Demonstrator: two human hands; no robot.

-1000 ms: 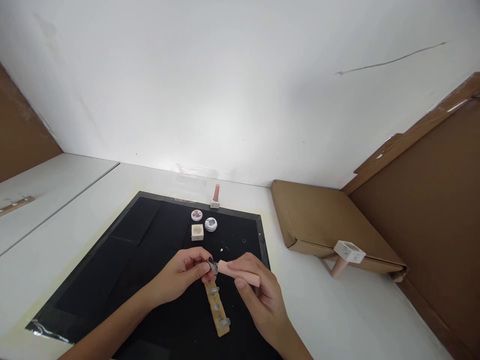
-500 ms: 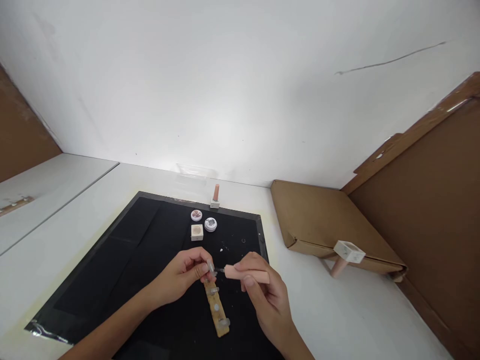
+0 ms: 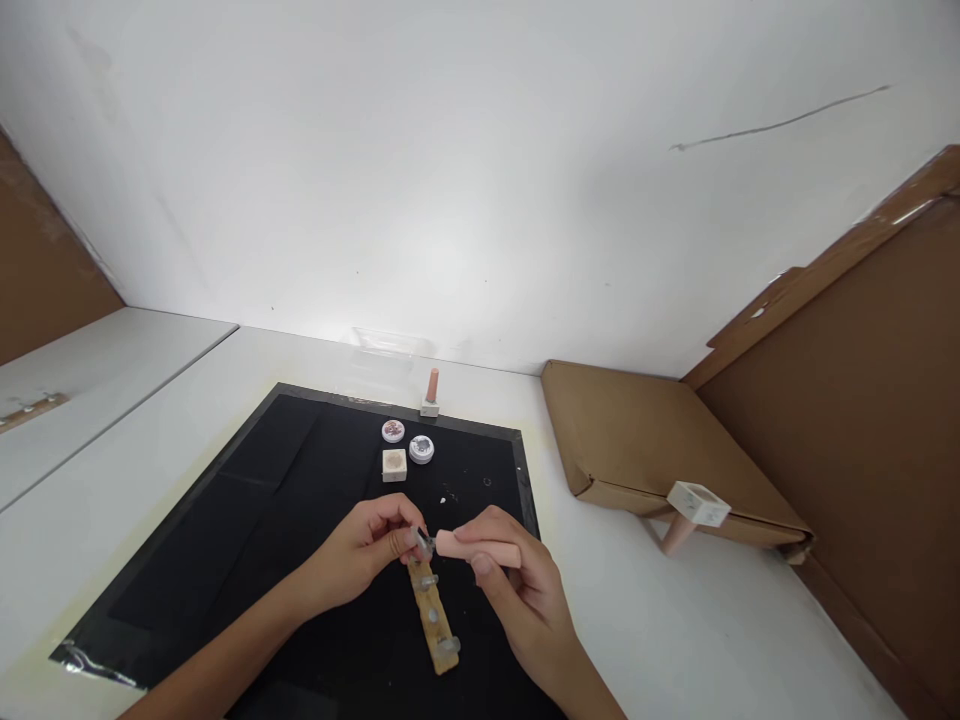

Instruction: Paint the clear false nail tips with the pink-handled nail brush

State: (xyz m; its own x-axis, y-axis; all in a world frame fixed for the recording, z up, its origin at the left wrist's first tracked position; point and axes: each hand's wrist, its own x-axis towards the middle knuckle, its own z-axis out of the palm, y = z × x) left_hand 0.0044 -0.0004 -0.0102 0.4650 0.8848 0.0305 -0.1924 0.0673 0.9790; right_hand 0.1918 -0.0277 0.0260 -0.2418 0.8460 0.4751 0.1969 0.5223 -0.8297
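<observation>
My right hand (image 3: pixel 517 580) is closed round the long pink cap (image 3: pixel 478 550) of a nail polish brush. Its bristles meet a small translucent nail tip (image 3: pixel 424 542), where a dark spot shows. With thumb and fingers, my left hand (image 3: pixel 379 540) pinches that piece at the far end of a wooden strip (image 3: pixel 433 625). More translucent pieces stand along the strip towards me. Beyond the hands, on the black mat (image 3: pixel 247 500), sits a square pale bottle (image 3: pixel 394 465) without a cap, beside two small round pots, one reddish (image 3: pixel 393 431) and one grey (image 3: pixel 421 449).
A pink-capped bottle (image 3: pixel 430 395) stands at the mat's far edge, near a clear tray (image 3: pixel 386 343). To the right, a flat cardboard box (image 3: pixel 660 430) lies by another pink-capped bottle (image 3: pixel 697 503). Another strip (image 3: pixel 34 410) is at far left.
My right hand has moved a little left, carrying the brush onto the nail tip. The nail tip is tilted slightly differently in my left hand, which has otherwise stayed in place.
</observation>
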